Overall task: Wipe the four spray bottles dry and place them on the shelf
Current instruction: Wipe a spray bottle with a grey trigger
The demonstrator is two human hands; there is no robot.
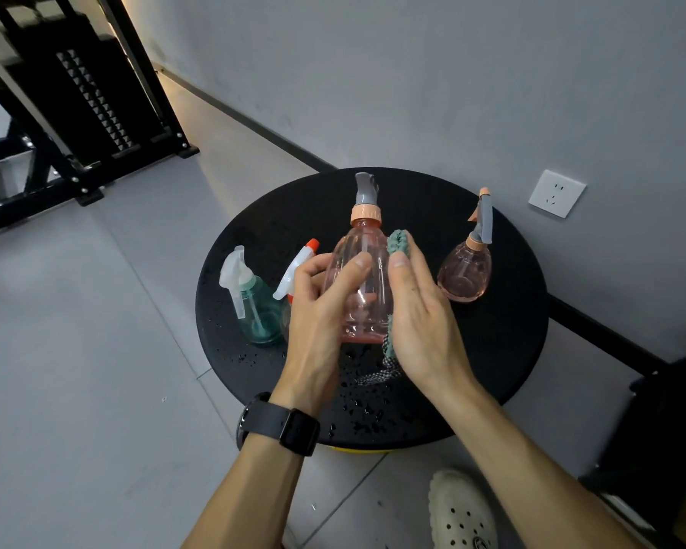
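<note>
My left hand (325,307) grips a tall pink spray bottle (363,267) with a grey and orange nozzle, holding it upright above the round black table (499,350). My right hand (420,311) presses a teal cloth (397,242) flat against the bottle's right side, fingers straight. A round pink spray bottle (466,273) stands at the right. A teal bottle with a white trigger (254,307) stands at the left. Beside it, a clear bottle with a white and orange trigger (296,275) is partly hidden behind my left hand.
Water drops cover the table's near part. A black metal shelf frame (76,112) stands on the tiled floor at the far left. A grey wall with a white socket (556,193) runs behind the table. A dark cabinet (666,429) is at the right. My shoe (460,513) is below.
</note>
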